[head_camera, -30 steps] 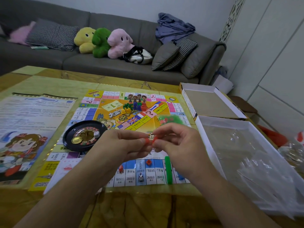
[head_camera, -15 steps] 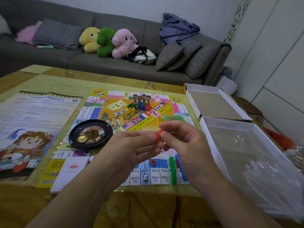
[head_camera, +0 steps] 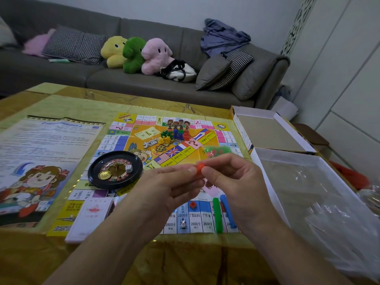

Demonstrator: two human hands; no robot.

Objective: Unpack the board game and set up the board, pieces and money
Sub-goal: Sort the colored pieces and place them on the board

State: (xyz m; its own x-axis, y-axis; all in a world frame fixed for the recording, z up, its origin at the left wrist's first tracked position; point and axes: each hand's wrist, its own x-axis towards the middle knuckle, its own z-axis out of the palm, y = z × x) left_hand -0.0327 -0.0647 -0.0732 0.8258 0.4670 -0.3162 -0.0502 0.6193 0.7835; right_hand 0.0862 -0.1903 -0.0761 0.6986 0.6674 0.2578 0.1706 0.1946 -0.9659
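Observation:
The game board (head_camera: 181,153) lies unfolded on the table. Above its near edge my left hand (head_camera: 164,188) and my right hand (head_camera: 232,177) meet fingertip to fingertip and pinch one small red plastic piece (head_camera: 199,168) between them. A black roulette wheel (head_camera: 115,169) with a white die and a gold coin sits on the board's left side. Coloured pawns (head_camera: 174,135) stand in the board's middle. A clear bag of red and green pieces (head_camera: 217,151) lies behind my right hand. A red house (head_camera: 192,204), a green stick (head_camera: 217,214) and a blue stick (head_camera: 227,210) lie on the near squares.
A card deck (head_camera: 93,212) lies at the board's near left corner, a rule sheet (head_camera: 41,157) further left. The box lid (head_camera: 269,130) and the open box (head_camera: 308,194) with clear plastic in it stand at the right. A grey sofa (head_camera: 102,75) runs behind the table.
Both hands have risen slightly and stayed joined; the red piece now shows plainly between the fingertips. The camera has tilted a little, shifting the scene.

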